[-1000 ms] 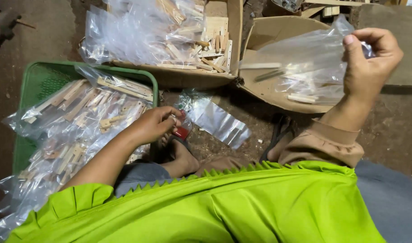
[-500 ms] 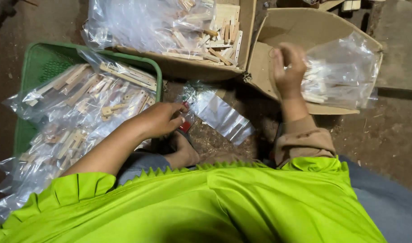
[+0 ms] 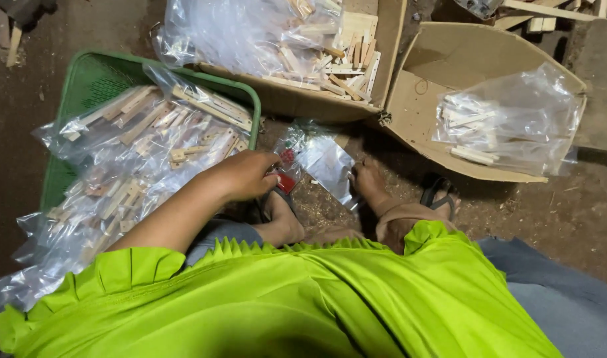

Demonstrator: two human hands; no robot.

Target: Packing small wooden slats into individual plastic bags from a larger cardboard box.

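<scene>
Left hand (image 3: 247, 174) curls over a small red object (image 3: 285, 182); right hand (image 3: 368, 180) pinches the edge of an empty clear bag (image 3: 320, 161) on the dirt floor between the feet. Filled bags (image 3: 138, 142) of wooden pieces heap the green basket (image 3: 85, 76); one filled bag (image 3: 505, 122) lies on the open cardboard box (image 3: 416, 99). Loose sticks (image 3: 346, 63) remain unpacked in another box, suggesting work partly done.

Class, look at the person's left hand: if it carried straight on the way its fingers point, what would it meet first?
Probably the small clear plastic bag on the ground just beyond the left hand; depth is uncertain.
</scene>
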